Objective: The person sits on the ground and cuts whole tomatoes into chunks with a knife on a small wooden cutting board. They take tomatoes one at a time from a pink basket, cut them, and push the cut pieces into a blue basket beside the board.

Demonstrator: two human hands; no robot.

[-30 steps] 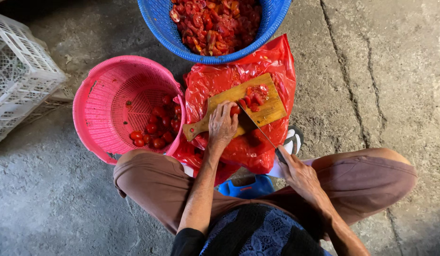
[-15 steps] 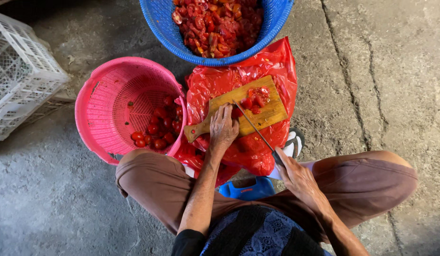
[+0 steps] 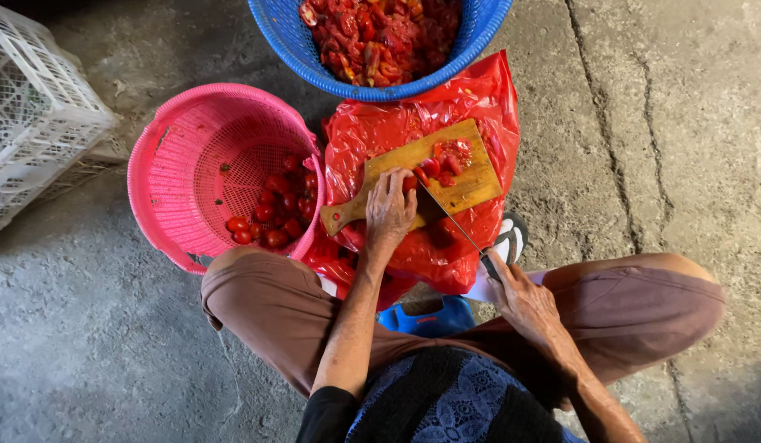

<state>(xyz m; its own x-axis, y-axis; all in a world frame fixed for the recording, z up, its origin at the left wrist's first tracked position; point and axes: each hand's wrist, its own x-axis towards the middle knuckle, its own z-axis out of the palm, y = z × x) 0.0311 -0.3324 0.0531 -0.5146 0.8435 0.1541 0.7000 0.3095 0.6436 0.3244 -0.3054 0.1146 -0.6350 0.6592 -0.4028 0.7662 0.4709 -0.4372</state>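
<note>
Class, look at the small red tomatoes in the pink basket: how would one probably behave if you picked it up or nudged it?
The tomatoes look smooth and rounded, so one would probably roll if nudged. They look glossy, perhaps slippery. Cut pieces on the cutting board suggest soft flesh, likely bruising under a hard squeeze.

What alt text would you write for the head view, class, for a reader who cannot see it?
A seated person's left hand steadies a small red tomato on a wooden cutting board while the right hand holds a long knife across it. A pink plastic basket holds whole tomatoes; a blue basket holds cut pieces.

board [image 3: 466, 184] on bag [image 3: 479, 98], baskets [image 3: 175, 172] left, behind
</note>
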